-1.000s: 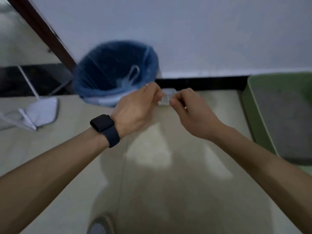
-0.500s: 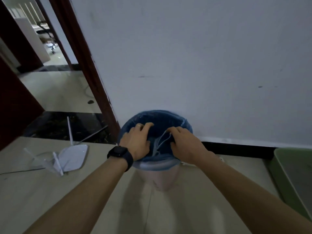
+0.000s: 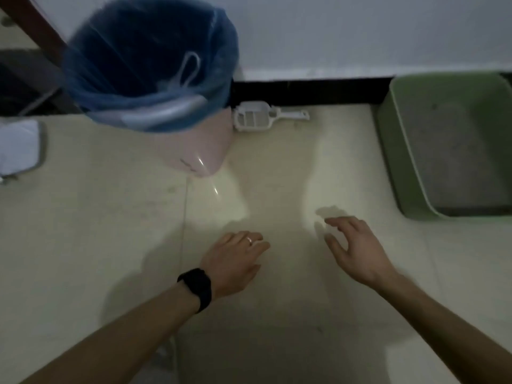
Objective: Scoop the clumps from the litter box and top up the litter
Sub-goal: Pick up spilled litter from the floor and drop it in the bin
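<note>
A green litter box (image 3: 399,151) with grey litter stands on the floor at the right edge. A white slotted scoop (image 3: 266,116) lies on the floor by the black skirting, between the box and a pink bin (image 3: 194,151) lined with a blue bag (image 3: 144,65). My left hand (image 3: 235,261), with a ring and a black watch, hovers low over the tiles, fingers loosely apart and empty. My right hand (image 3: 352,248) hangs beside it, fingers spread and curled, holding nothing. Both hands are well short of the scoop.
A white router-like device (image 3: 19,146) lies at the left edge. A dark wooden door frame (image 3: 41,31) rises behind the bin. A white wall with black skirting (image 3: 310,90) closes the far side. Pale floor tiles spread under my hands.
Both hands have come off the bin's blue bag and drawn back toward me, low over the floor. The view has tilted downward, bringing the scoop and litter box into sight.
</note>
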